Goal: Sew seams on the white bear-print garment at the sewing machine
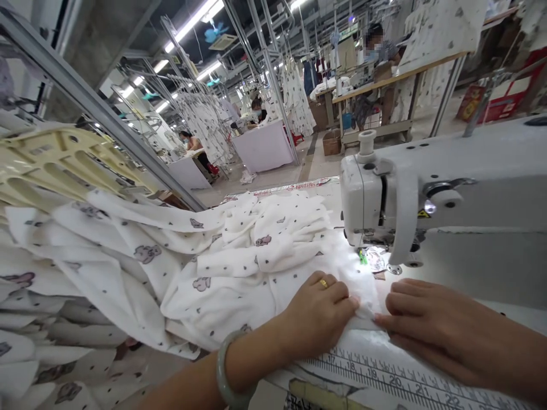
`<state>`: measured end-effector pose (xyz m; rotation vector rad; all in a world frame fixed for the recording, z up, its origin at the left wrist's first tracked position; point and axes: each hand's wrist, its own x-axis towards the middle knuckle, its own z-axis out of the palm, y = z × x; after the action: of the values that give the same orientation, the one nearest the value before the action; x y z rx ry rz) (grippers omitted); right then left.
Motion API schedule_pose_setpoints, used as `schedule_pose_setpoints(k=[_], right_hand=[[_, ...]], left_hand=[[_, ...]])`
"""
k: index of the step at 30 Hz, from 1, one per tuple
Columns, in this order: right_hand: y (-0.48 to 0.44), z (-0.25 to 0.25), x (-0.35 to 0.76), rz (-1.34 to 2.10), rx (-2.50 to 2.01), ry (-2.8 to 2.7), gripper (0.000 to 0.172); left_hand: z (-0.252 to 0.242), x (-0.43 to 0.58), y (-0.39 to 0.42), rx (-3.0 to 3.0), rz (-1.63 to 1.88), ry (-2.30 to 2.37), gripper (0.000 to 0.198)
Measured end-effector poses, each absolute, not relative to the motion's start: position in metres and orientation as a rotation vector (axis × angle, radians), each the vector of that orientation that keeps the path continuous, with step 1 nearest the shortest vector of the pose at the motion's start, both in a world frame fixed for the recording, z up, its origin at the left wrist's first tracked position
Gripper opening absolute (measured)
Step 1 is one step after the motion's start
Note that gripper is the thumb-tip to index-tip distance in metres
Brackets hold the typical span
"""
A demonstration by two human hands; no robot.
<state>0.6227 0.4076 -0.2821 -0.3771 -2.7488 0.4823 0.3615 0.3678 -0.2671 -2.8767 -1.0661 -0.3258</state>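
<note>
White printed fabric (239, 250) with small grey animals and dots is heaped across the table, its right edge lying beside the needle area of a white sewing machine (470, 165). My left hand (318, 313), with a ring and a pale bangle (224, 370), is closed on the fabric near that edge. Opposite it, my right hand (431, 319) has its fingers curled, with the fingertips pinching the cloth's corner. A lit green piece (363, 256) shows by the presser foot. The needle itself is too small to make out.
A printed ruler strip (376, 373) runs along the table's near edge. Cream plastic hangers (64, 159) and draped fabric crowd the left side, beside a slanting metal post (102, 114). Behind, several people sit at other sewing tables, among racks of hanging garments (205, 119).
</note>
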Motion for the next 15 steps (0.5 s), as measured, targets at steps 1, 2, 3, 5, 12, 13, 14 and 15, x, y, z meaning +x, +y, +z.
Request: schedule_pose_setpoints(k=[1,2,3,5,12,13,14,15], right_hand=[[0.407,-0.282,0.622,0.515,-0.382,-2.750,0.015],[0.407,-0.281,0.622,0.541,-0.384,-2.752,0.014],[0.407,-0.281,0.622,0.559,-0.380,-2.753,0.013],[0.407,-0.279,0.621,0.576,-0.366,-2.750,0.014],[0.407,-0.278,0.622,0.613,-0.366,-2.800,0.017],[0.408,-0.279,0.623,0.626,-0.367,-2.793,0.017],[0.409,-0.281,0.624,0.622,-0.374,-2.767,0.016],[0.411,-0.283,0.626,0.591,-0.394,-2.727,0.015]], left_hand=[[-0.268,0.363,0.368,-2.867,-0.364,-1.078,0.022],[-0.267,0.364,0.369,-2.860,-0.417,-1.095,0.023],[-0.266,0.365,0.370,-2.859,-0.468,-1.109,0.023],[-0.264,0.368,0.372,-2.879,-0.539,-1.100,0.022],[-0.285,0.369,0.376,-2.952,-0.545,-0.963,0.026],[-0.287,0.368,0.376,-2.952,-0.558,-0.961,0.027],[-0.289,0.368,0.376,-2.953,-0.558,-0.956,0.027],[-0.291,0.367,0.376,-2.955,-0.544,-0.947,0.028]])
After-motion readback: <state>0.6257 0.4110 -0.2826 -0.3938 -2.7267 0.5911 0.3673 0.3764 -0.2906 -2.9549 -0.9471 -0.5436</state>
